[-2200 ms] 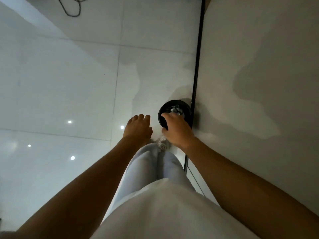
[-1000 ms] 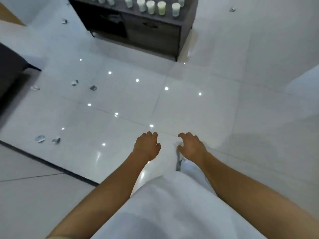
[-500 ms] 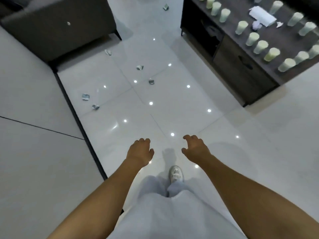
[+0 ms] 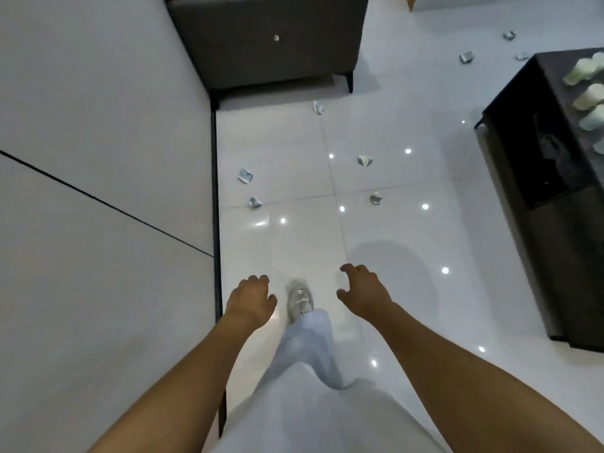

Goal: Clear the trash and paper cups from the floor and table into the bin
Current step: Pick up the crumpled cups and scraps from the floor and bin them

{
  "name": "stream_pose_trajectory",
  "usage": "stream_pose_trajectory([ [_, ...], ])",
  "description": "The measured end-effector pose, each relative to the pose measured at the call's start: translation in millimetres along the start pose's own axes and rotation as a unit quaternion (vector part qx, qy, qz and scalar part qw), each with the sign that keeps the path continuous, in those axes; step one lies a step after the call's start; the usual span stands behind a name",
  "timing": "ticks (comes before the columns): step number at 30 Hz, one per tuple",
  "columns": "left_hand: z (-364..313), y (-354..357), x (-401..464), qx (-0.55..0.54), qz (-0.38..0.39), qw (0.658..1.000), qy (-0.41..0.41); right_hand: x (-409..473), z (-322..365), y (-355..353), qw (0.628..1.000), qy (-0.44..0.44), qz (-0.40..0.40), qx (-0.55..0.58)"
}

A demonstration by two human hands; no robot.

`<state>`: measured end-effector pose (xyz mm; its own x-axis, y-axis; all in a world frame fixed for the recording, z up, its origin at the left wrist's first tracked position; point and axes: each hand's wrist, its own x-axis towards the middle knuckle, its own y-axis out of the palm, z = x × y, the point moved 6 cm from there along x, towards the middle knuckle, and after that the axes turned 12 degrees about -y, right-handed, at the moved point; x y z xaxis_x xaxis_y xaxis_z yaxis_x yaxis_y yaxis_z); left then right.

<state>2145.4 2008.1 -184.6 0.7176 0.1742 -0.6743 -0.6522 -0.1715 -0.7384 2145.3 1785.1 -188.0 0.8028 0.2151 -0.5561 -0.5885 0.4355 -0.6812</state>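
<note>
Left grip (image 4: pixel 251 297) and right grip (image 4: pixel 362 291): both empty, fingers loosely curled, hanging over the floor (image 4: pixel 392 243) either side of the leading shoe (image 4: pixel 300 299).

Key relation: trash is all ahead of the grips, none within reach. Nearest pieces: crumpled scrap (image 4: pixel 255 202) and a second scrap (image 4: pixel 245 175), forward of the left grip, close to the dark wall strip (image 4: pixel 214 191). Forward of the right grip: scrap (image 4: pixel 376 198), then another (image 4: pixel 364 160) beyond it. So left grip is nearer the wall pair, right grip nearer the middle pair. The scraps are small wads, no long axis I can read.

More scraps further on by the sofa (image 4: pixel 268 40). Paper cups (image 4: pixel 588 99) sit on the desk (image 4: pixel 539 142), far forward-right of the right grip. Bin not in view.

Versus half a second ago: view has swung, the scraps are closer to the grips, desk has moved to the right edge. Grips unchanged, holding nothing.

Judgement: next is walk up, crouch, pick up the wall pair.
</note>
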Motion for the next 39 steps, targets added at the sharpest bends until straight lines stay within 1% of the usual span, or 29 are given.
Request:
stream_pose_trajectory([
  [5, 14.8, -72.9, 69.5, -0.025, -0.016, 0.999, -0.016, 89.7, 54.2, -43.8, 0.999, -0.037, -0.005, -0.004],
  [9, 20.6, -115.5, 111.4, -0.051, -0.016, 0.998, -0.032, 145.9, 83.2, -70.4, 0.999, -0.049, 0.016, -0.012],
  [16, 26.7, -166.4, 188.4, -0.096, -0.004, 0.992, -0.076, 246.7, 106.1, -106.8, 0.994, -0.064, 0.071, -0.043],
  [20, 27.7, -196.1, 242.9, -0.116, 0.006, 0.987, -0.108, 323.7, 121.8, -132.3, 0.991, -0.076, 0.1, -0.04],
  [24, 25.1, -232.3, 304.4, -0.129, 0.022, 0.982, -0.139, 405.0, 141.3, -167.4, 0.989, -0.087, 0.109, -0.049],
  [28, 22.7, -268.6, 364.1, -0.177, 0.01, 0.973, -0.149, 479.5, 159.5, -192.4, 0.986, -0.105, 0.109, -0.071],
  [30, 25.5, -276.9, 390.0, -0.191, 0.008, 0.97, -0.15, 512.5, 164.9, -192.7, 0.984, -0.104, 0.12, -0.077],
  [33, 35.5, -270.0, 431.4, -0.196, 0.016, 0.968, -0.156, 563.0, 169.9, -173.6, 0.981, -0.105, 0.148, -0.076],
  [36, 48.0, -242.7, 477.9, -0.186, 0.04, 0.969, -0.159, 616.1, 166.7, -136.9, 0.98, -0.105, 0.153, -0.07],
  [39, 63.7, -203.6, 532.5, -0.174, 0.058, 0.97, -0.159, 670.9, 153.5, -85.8, 0.982, -0.095, 0.154, -0.057],
])
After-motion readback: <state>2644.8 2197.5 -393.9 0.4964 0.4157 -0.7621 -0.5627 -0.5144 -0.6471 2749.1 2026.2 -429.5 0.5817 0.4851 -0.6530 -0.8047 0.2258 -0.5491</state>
